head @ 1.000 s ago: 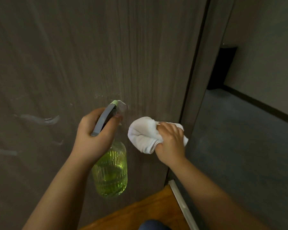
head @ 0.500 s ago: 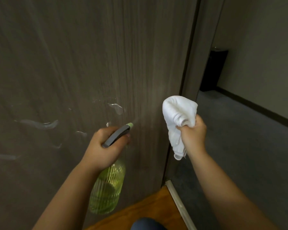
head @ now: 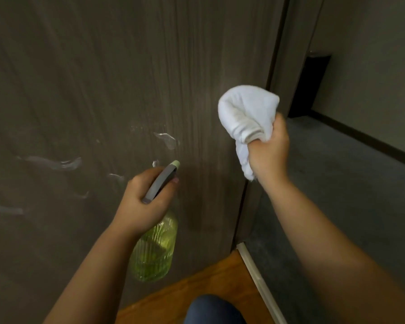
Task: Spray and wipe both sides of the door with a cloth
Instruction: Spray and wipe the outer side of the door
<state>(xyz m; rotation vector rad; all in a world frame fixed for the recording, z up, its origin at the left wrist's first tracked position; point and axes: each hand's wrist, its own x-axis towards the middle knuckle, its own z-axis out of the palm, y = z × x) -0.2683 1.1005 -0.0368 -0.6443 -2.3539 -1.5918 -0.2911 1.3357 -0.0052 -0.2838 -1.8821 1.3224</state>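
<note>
White cloth point(head: 246, 115) is bunched in our right hand point(head: 268, 153); our left hand point(head: 142, 201) grips the spray bottle point(head: 153, 250). Droplets streak the door point(head: 91, 78) near its free edge, so wiping likely comes next.

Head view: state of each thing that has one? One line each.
Grey-brown wood-grain door: swung open, wet spray streaks on its face, unwiped.
Green ribbed spray bottle with grey trigger head: about half full, nozzle aimed at the door.
White terry cloth: bunched, held off the door.
Left hand: grips the bottle's neck.
Right hand: grips the cloth.
</note>
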